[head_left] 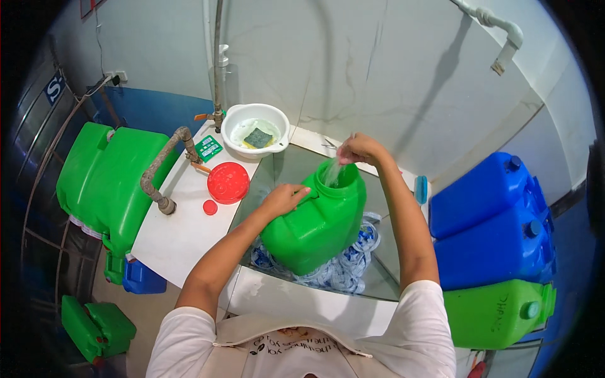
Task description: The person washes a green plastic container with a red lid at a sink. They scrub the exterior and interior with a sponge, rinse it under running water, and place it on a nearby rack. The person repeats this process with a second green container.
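Note:
A big green plastic jerrycan (309, 236) leans in the sink (268, 165), its wide round mouth toward the wall. My left hand (283, 200) is closed on its handle at the top left. Above the mouth, my right hand (358, 150) has its fingers curled together. A pale, see-through streak (333, 172), like water, runs from those fingers into the mouth; what they hold, if anything, I cannot make out. Under the jerrycan lies a heap of blue-and-white wrapped items (343, 268).
Left of the sink, a white basin (282, 140) holds a sponge (258, 137) in suds. Near it are a red lid (228, 183), a small red cap (210, 207) and a bent pipe (151, 173). Blue jerrycans (482, 195) stand right, large green containers (129, 170) left.

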`<state>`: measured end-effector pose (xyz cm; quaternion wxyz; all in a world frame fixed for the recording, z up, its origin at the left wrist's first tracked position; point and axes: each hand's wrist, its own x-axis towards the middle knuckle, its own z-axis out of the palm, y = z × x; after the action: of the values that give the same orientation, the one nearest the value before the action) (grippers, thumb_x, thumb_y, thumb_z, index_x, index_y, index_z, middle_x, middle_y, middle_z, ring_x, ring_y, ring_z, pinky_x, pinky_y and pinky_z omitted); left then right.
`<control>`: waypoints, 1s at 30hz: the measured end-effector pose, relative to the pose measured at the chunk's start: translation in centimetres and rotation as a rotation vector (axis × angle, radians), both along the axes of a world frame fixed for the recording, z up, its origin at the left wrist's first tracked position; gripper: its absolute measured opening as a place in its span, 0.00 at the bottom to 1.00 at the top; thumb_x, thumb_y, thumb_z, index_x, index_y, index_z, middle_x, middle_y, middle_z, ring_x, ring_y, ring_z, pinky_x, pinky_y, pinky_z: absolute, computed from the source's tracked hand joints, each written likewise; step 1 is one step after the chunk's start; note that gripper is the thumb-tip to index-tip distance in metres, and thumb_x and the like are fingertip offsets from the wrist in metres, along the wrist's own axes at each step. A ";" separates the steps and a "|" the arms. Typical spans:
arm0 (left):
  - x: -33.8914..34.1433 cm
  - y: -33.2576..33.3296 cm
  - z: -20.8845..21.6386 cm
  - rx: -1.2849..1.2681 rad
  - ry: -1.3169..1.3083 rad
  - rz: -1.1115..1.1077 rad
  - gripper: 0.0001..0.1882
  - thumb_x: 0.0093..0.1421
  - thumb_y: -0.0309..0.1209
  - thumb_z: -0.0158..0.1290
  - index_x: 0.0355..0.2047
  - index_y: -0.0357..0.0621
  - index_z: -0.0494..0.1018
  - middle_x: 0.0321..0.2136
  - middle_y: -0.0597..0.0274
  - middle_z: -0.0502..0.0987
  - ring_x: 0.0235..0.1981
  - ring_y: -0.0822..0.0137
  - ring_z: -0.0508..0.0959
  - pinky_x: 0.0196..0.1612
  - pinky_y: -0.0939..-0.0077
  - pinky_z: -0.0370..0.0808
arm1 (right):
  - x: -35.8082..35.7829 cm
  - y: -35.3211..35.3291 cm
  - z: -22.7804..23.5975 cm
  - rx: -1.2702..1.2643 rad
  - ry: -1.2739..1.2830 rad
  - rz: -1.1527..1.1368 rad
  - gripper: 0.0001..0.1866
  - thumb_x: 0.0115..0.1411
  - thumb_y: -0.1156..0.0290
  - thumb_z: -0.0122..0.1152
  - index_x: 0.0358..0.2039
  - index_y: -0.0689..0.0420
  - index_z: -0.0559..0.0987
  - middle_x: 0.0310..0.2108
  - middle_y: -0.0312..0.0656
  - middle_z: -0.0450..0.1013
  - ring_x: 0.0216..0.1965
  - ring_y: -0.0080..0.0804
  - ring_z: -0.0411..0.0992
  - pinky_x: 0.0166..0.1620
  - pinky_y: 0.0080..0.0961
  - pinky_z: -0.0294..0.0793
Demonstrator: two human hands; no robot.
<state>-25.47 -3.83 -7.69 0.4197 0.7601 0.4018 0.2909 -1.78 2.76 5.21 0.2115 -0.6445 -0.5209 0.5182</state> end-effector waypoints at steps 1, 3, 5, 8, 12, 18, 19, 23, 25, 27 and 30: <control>0.7 0.9 -0.2 0.091 -0.011 -0.026 0.20 0.58 0.45 0.50 0.35 0.37 0.76 0.22 0.57 0.77 0.19 0.68 0.76 0.28 0.74 0.72 | 0.3 -0.2 0.3 -0.002 0.017 -0.023 0.07 0.49 0.84 0.49 0.29 0.71 0.75 0.24 0.48 0.74 0.25 0.32 0.76 0.31 0.20 0.79; 1.2 2.9 -0.3 0.120 -0.094 -0.055 0.19 0.57 0.44 0.52 0.34 0.39 0.77 0.24 0.56 0.78 0.24 0.69 0.76 0.31 0.76 0.72 | -0.7 0.2 1.2 -0.014 0.056 -0.019 0.07 0.49 0.84 0.48 0.28 0.71 0.75 0.25 0.49 0.73 0.26 0.34 0.76 0.33 0.21 0.80; 2.0 5.1 -0.4 0.000 -0.261 -0.095 0.17 0.56 0.43 0.53 0.33 0.41 0.77 0.25 0.55 0.78 0.28 0.69 0.76 0.34 0.77 0.71 | -1.9 0.3 2.2 -0.011 0.132 -0.037 0.07 0.50 0.83 0.48 0.28 0.71 0.74 0.26 0.49 0.73 0.27 0.36 0.76 0.34 0.22 0.80; 3.6 6.9 0.8 0.033 0.055 -0.196 0.22 0.56 0.48 0.52 0.35 0.40 0.76 0.28 0.55 0.78 0.31 0.66 0.77 0.38 0.74 0.71 | -2.7 0.3 2.7 0.042 0.185 -0.047 0.07 0.51 0.83 0.47 0.28 0.71 0.74 0.25 0.48 0.72 0.27 0.37 0.76 0.35 0.23 0.80; 5.8 5.4 2.7 0.083 0.237 -0.293 0.26 0.59 0.51 0.44 0.38 0.39 0.73 0.31 0.48 0.77 0.32 0.52 0.77 0.39 0.62 0.72 | -0.4 -0.1 1.6 0.185 0.275 -0.132 0.08 0.53 0.78 0.50 0.28 0.71 0.76 0.28 0.51 0.73 0.26 0.35 0.75 0.32 0.27 0.78; 5.3 0.7 0.1 0.040 0.244 0.028 0.22 0.65 0.45 0.35 0.39 0.37 0.66 0.33 0.39 0.74 0.35 0.40 0.74 0.39 0.53 0.70 | 0.3 -6.0 -6.9 0.752 -0.618 0.480 0.26 0.45 0.66 0.58 0.46 0.64 0.72 0.35 0.49 0.72 0.40 0.43 0.71 0.47 0.36 0.67; 5.7 -0.3 0.6 -0.059 0.230 0.079 0.20 0.65 0.43 0.34 0.39 0.37 0.65 0.33 0.40 0.74 0.36 0.41 0.74 0.40 0.53 0.70 | -0.2 -7.5 -8.3 0.885 -0.724 0.594 0.28 0.44 0.64 0.59 0.47 0.63 0.71 0.34 0.49 0.72 0.40 0.44 0.70 0.45 0.37 0.66; 3.4 -2.6 -0.9 0.072 0.035 -0.103 0.18 0.65 0.40 0.37 0.42 0.37 0.65 0.37 0.42 0.73 0.40 0.48 0.74 0.44 0.60 0.69 | -2.8 -10.7 -8.3 1.197 -0.870 0.450 0.27 0.45 0.59 0.62 0.45 0.59 0.73 0.26 0.45 0.68 0.32 0.42 0.69 0.34 0.36 0.62; 0.9 -5.4 -0.1 0.067 -0.130 -0.230 0.19 0.65 0.40 0.39 0.47 0.37 0.65 0.40 0.47 0.73 0.42 0.55 0.73 0.48 0.66 0.67 | -1.2 -11.8 -9.3 1.231 -0.884 0.336 0.26 0.45 0.57 0.63 0.43 0.57 0.74 0.24 0.43 0.66 0.29 0.41 0.67 0.32 0.36 0.60; -2.7 -6.9 -0.4 -0.119 -0.251 -0.074 0.21 0.64 0.42 0.41 0.52 0.41 0.64 0.42 0.55 0.74 0.43 0.61 0.72 0.49 0.71 0.66 | -0.5 -12.1 -8.6 1.195 -0.846 0.353 0.25 0.46 0.56 0.63 0.42 0.57 0.74 0.24 0.42 0.67 0.29 0.40 0.68 0.32 0.36 0.60; -7.5 -6.8 -3.5 -0.643 -0.412 0.307 0.23 0.63 0.44 0.40 0.52 0.42 0.65 0.43 0.58 0.73 0.47 0.65 0.69 0.50 0.75 0.63 | -2.7 -10.3 -5.0 1.282 -0.831 0.352 0.24 0.46 0.55 0.63 0.40 0.57 0.75 0.24 0.43 0.69 0.29 0.40 0.68 0.32 0.36 0.60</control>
<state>-32.99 -10.60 -11.16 0.6593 0.4474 0.4884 0.3558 -4.45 -7.55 0.24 0.2448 -0.4458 -0.8493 -0.1415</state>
